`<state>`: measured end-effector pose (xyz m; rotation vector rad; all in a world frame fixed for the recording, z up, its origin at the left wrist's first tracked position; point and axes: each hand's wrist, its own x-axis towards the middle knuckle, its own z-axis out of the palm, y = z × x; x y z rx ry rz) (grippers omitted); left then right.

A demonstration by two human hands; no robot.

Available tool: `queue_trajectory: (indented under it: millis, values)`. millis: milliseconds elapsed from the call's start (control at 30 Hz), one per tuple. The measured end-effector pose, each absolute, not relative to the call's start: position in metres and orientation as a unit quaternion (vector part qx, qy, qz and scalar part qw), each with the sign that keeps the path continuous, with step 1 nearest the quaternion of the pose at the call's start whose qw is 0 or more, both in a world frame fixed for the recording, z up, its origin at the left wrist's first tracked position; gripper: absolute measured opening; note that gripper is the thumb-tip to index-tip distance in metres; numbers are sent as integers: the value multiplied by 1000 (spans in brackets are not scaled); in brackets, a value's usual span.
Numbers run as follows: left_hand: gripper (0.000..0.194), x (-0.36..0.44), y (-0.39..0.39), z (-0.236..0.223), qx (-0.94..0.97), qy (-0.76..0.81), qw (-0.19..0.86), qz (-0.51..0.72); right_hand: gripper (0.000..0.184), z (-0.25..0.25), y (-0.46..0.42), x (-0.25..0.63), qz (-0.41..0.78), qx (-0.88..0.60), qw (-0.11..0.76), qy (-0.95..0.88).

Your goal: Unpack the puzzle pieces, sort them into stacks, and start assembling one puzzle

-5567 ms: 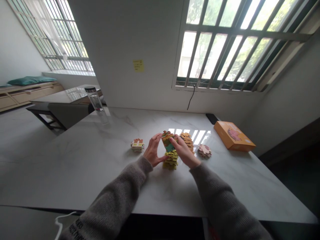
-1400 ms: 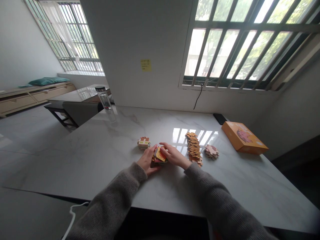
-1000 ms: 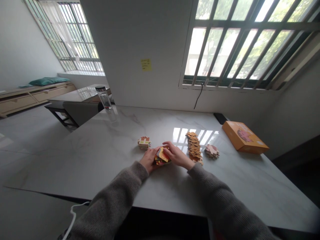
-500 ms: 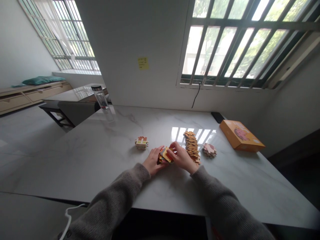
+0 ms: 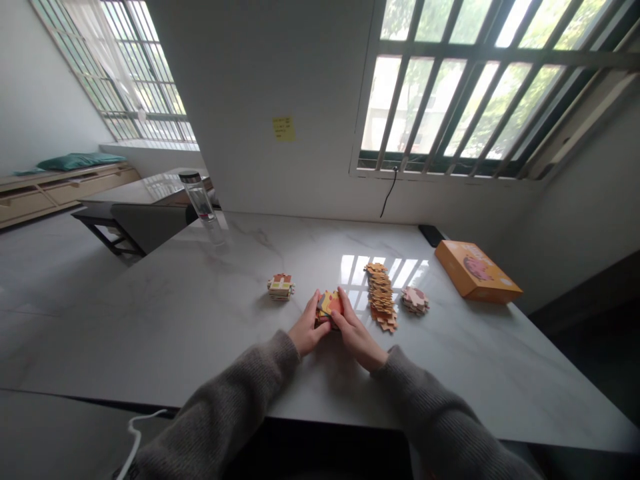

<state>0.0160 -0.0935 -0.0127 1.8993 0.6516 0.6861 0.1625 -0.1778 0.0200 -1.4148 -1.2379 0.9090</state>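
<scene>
A small stack of colourful puzzle pieces (image 5: 330,305) rests on the white marble table (image 5: 200,320) in front of me. My left hand (image 5: 307,330) presses against its left side, fingers curled round it. My right hand (image 5: 356,333) cups its right side, fingers laid along the stack. Both hands squeeze the stack between them on the table top.
Right of the hands lies a slanted row of orange puzzle pieces (image 5: 381,296), then a small pinkish pile (image 5: 414,300). Another little stack (image 5: 281,287) sits to the left. An orange box (image 5: 476,271), a dark phone (image 5: 433,235) and a clear bottle (image 5: 199,200) stand farther off.
Earlier both hands held pieces above a taller stack. Now a low stack sits between them on the table, and the hands have drawn closer against its sides.
</scene>
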Motion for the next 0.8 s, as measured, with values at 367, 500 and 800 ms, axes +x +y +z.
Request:
queue_trajectory:
  millis: [367,500,800]
  values:
    - [55,-1,-78,15,866,181,277,374,57,36,-182,186,234,-557,484,-632]
    - [40,-4,-74,20,875,170,276,359,43,41,-184,195,128,-553,432,-701]
    - [34,-6,-75,25,880,152,272,358,37,49,-187,197,106,-559,408,-714]
